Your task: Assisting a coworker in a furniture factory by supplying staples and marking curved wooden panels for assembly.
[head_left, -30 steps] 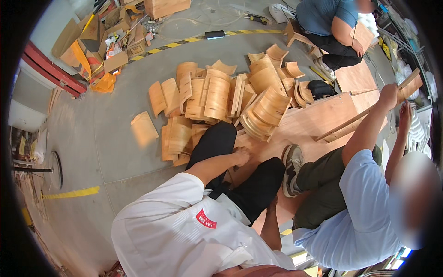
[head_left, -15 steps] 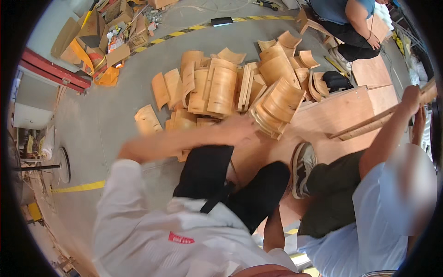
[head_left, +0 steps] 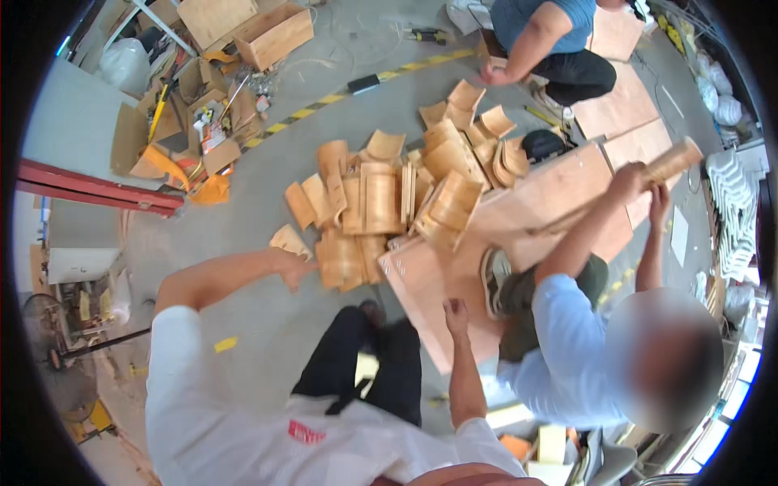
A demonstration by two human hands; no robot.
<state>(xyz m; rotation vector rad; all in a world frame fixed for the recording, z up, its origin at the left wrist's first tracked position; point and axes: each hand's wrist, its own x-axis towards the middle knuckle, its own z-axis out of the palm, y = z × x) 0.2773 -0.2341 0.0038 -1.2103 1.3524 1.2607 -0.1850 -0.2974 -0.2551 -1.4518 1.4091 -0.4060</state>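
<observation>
My left hand (head_left: 288,266) hangs with its fingers apart and pointing down, beside a small curved wood panel (head_left: 290,241). It holds nothing that I can see. My right hand (head_left: 456,314) is raised over the pinkish plywood sheet (head_left: 405,279), its fingers curled in with nothing visible in them. Ahead of both hands lies a heap of curved wood panels (head_left: 382,198), some stacked and some tipped on edge. The nearest stack (head_left: 340,259) of these panels is just right of my left hand.
At right, a co-worker in light blue (head_left: 559,332) grips a long wood piece (head_left: 674,162). Another person (head_left: 551,40) sits at the far right. A black rounded object (head_left: 545,146) lies by the heap. Cardboard boxes (head_left: 134,142) and a wooden box (head_left: 275,36) stand far left.
My left hand has drawn back leftward from the panels. My right hand has come into view, raised. My view has shifted, and the co-worker at right still holds the long wood piece.
</observation>
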